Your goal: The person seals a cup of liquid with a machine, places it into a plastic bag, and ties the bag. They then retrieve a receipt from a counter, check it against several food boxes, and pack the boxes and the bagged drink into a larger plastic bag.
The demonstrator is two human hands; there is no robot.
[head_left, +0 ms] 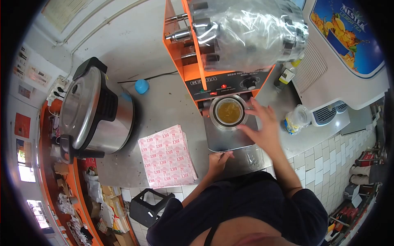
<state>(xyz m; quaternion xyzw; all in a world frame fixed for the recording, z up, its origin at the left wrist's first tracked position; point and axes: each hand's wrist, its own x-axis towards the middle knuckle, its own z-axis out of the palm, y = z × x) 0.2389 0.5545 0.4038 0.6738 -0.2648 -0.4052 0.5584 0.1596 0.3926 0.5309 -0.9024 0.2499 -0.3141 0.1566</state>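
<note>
A cup of yellowish-brown drink (229, 112) sits upright in the round metal holder of an orange cup sealing machine (217, 85). My right hand (264, 126) is at the right side of the holder, thumb and fingers spread apart around its rim. Below it, my left hand (220, 161) has its fingers closed at the front edge of the machine's sliding metal tray (230, 140). A large roll of clear sealing film (250, 35) is mounted on top of the machine. A red light glows on its black panel.
Left of the machine lies a stack of pink printed paper (168, 158), beside a big steel rice cooker (117, 119) and a blue round object (142, 86). Clear plastic cups (297, 119), a bottle (286, 76) and a drink dispenser (328, 53) stand to the right.
</note>
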